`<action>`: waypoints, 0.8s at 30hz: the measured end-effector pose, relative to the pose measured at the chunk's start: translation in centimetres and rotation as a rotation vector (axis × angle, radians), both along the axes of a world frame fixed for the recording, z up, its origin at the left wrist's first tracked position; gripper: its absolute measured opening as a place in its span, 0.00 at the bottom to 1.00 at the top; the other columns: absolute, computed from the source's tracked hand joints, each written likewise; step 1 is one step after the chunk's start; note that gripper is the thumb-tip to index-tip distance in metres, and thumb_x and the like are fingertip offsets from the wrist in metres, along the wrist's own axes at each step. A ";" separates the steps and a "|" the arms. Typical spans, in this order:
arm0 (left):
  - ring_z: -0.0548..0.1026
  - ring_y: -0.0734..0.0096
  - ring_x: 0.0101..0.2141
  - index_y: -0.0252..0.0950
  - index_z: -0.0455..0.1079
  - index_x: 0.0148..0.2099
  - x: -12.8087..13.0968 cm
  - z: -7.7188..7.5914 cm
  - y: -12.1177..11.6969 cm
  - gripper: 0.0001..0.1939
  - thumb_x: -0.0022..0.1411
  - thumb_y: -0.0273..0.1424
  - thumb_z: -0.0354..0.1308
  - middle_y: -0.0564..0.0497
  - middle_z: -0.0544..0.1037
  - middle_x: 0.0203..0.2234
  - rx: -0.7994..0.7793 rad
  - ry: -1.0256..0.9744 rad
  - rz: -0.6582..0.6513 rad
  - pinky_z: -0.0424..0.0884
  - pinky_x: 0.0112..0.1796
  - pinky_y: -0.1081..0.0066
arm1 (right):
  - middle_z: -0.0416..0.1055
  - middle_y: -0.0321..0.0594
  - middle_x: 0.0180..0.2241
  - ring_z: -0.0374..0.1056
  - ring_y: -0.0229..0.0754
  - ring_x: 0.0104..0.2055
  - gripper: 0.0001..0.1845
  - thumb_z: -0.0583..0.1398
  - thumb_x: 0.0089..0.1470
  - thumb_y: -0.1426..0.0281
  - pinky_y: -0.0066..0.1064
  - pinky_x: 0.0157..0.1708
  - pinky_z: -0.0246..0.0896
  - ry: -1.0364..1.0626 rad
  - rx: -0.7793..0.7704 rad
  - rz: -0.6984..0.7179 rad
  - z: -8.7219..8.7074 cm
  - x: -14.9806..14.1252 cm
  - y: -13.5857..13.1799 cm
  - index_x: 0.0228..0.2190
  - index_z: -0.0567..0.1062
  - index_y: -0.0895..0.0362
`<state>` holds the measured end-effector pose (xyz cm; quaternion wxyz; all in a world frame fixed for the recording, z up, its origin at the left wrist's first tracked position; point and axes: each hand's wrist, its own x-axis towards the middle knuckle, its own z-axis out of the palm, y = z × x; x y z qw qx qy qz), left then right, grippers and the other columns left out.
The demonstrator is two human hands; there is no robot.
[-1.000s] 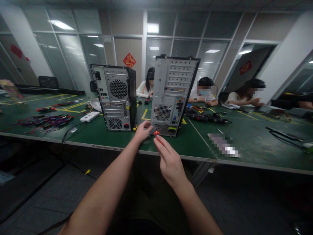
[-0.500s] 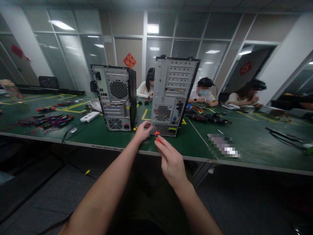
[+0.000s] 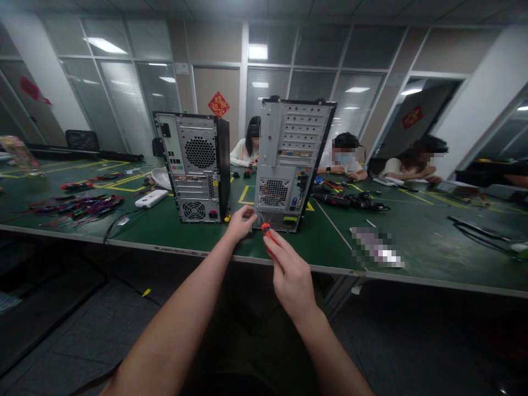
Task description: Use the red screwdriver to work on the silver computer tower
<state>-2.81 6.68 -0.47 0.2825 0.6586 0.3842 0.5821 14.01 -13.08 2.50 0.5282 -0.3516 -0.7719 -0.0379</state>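
A silver computer tower (image 3: 289,159) stands upright on the green table (image 3: 165,231), its back panel facing me. My right hand (image 3: 291,272) is closed round a red-handled screwdriver (image 3: 266,230), whose tip points at the tower's lower left corner. My left hand (image 3: 241,223) rests against that same corner, fingers curled at the case edge beside the screwdriver tip. What its fingertips pinch, if anything, is hidden.
A black tower (image 3: 196,165) stands left of the silver one. Coloured cables (image 3: 78,204) and a white box (image 3: 151,197) lie further left. Black tools (image 3: 350,198) lie right of the silver tower. Three people sit at the table's far side.
My right hand with the screwdriver has edged slightly right and closer to the case corner. The left hand stays at the corner.
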 end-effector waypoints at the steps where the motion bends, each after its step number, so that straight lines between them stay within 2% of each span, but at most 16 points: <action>1: 0.76 0.68 0.36 0.36 0.73 0.40 0.0 0.0 0.0 0.07 0.59 0.31 0.64 0.50 0.78 0.33 0.000 -0.001 -0.002 0.73 0.42 0.69 | 0.69 0.44 0.66 0.68 0.46 0.67 0.30 0.51 0.67 0.82 0.44 0.67 0.66 -0.024 -0.003 0.013 0.0 0.0 0.0 0.64 0.73 0.49; 4: 0.76 0.68 0.36 0.36 0.73 0.40 0.0 0.0 0.0 0.06 0.60 0.30 0.64 0.50 0.78 0.33 0.004 0.008 0.003 0.73 0.42 0.69 | 0.72 0.46 0.63 0.70 0.47 0.65 0.26 0.54 0.67 0.80 0.43 0.66 0.68 0.000 -0.005 -0.008 0.0 -0.1 -0.1 0.61 0.75 0.52; 7: 0.76 0.69 0.36 0.36 0.73 0.41 -0.1 0.1 -0.1 0.06 0.60 0.29 0.63 0.51 0.78 0.33 0.010 0.017 0.017 0.72 0.42 0.69 | 0.78 0.49 0.54 0.76 0.48 0.56 0.16 0.62 0.66 0.72 0.41 0.57 0.76 0.087 -0.019 -0.072 0.0 -0.4 -0.2 0.54 0.79 0.54; 9: 0.76 0.69 0.35 0.36 0.73 0.41 0.0 0.1 -0.1 0.06 0.60 0.29 0.63 0.51 0.78 0.33 0.008 0.014 0.020 0.72 0.42 0.69 | 0.78 0.48 0.51 0.78 0.49 0.53 0.15 0.65 0.64 0.69 0.40 0.53 0.78 0.116 -0.024 -0.088 -0.1 -0.5 -0.1 0.52 0.80 0.54; 12: 0.76 0.69 0.36 0.36 0.73 0.40 0.0 0.0 0.0 0.06 0.60 0.29 0.64 0.50 0.78 0.33 0.001 0.009 0.020 0.73 0.42 0.69 | 0.78 0.48 0.55 0.76 0.48 0.56 0.17 0.61 0.67 0.72 0.41 0.57 0.76 0.098 -0.009 -0.057 -0.1 -0.4 0.0 0.56 0.79 0.52; 15: 0.77 0.68 0.36 0.36 0.73 0.40 0.0 0.0 0.1 0.06 0.59 0.29 0.64 0.50 0.79 0.34 0.003 0.006 0.020 0.73 0.42 0.69 | 0.73 0.44 0.63 0.71 0.46 0.64 0.26 0.54 0.68 0.78 0.42 0.64 0.70 -0.008 -0.015 0.012 -0.1 -0.2 0.0 0.62 0.74 0.49; 18: 0.77 0.68 0.36 0.36 0.73 0.40 0.0 -0.1 0.2 0.07 0.59 0.30 0.65 0.50 0.79 0.34 0.001 -0.001 0.019 0.73 0.42 0.68 | 0.69 0.42 0.66 0.68 0.46 0.67 0.32 0.51 0.67 0.82 0.43 0.67 0.67 -0.083 -0.033 0.047 -0.1 -0.1 0.0 0.65 0.71 0.47; 20: 0.77 0.68 0.36 0.36 0.73 0.40 0.0 -0.1 0.3 0.07 0.59 0.30 0.65 0.50 0.79 0.34 -0.006 -0.008 0.015 0.73 0.42 0.68 | 0.71 0.44 0.64 0.70 0.47 0.65 0.29 0.53 0.67 0.80 0.43 0.66 0.68 -0.048 -0.031 0.027 -0.1 -0.3 -0.1 0.64 0.73 0.48; 24: 0.76 0.68 0.36 0.36 0.73 0.40 0.0 -0.2 0.3 0.07 0.59 0.30 0.64 0.50 0.78 0.34 -0.002 -0.010 0.002 0.74 0.42 0.69 | 0.78 0.48 0.53 0.77 0.48 0.55 0.17 0.64 0.64 0.72 0.40 0.56 0.77 0.084 -0.045 -0.049 -0.1 -0.7 -0.2 0.54 0.79 0.53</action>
